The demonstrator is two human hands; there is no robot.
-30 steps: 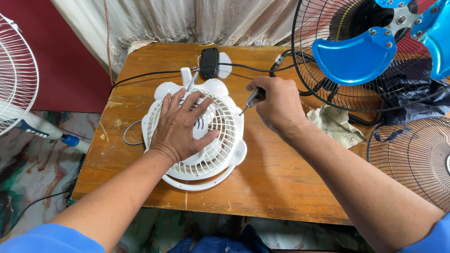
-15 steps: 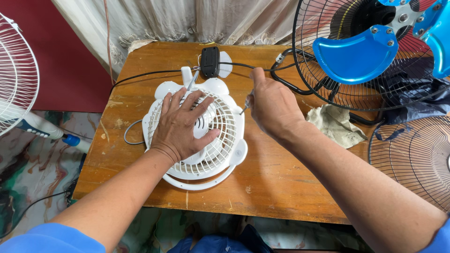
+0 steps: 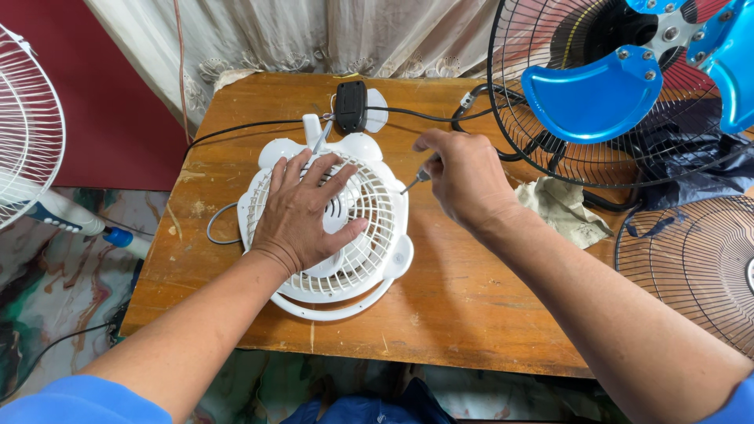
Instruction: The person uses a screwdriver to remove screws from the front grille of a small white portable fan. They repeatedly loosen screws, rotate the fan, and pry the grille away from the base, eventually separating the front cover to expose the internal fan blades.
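A small white fan (image 3: 369,259) lies grille-up on the wooden table (image 3: 471,306). My left hand (image 3: 302,212) rests flat on its grille, fingers spread. My right hand (image 3: 463,177) is closed around a screwdriver (image 3: 415,180), whose metal tip points down-left at the fan's right rim. Most of the screwdriver's handle is hidden inside my fist.
A black switch box (image 3: 350,106) with a black cable (image 3: 251,126) lies behind the fan. A large fan with blue blades (image 3: 597,94) and a black wire guard stands at the right, a crumpled rag (image 3: 561,208) beside it. Another wire grille (image 3: 691,267) sits far right; a white fan guard (image 3: 27,129) at left.
My right hand has shifted slightly left and nearer, bringing the screwdriver tip closer to the fan's right rim. My left hand stays on the grille.
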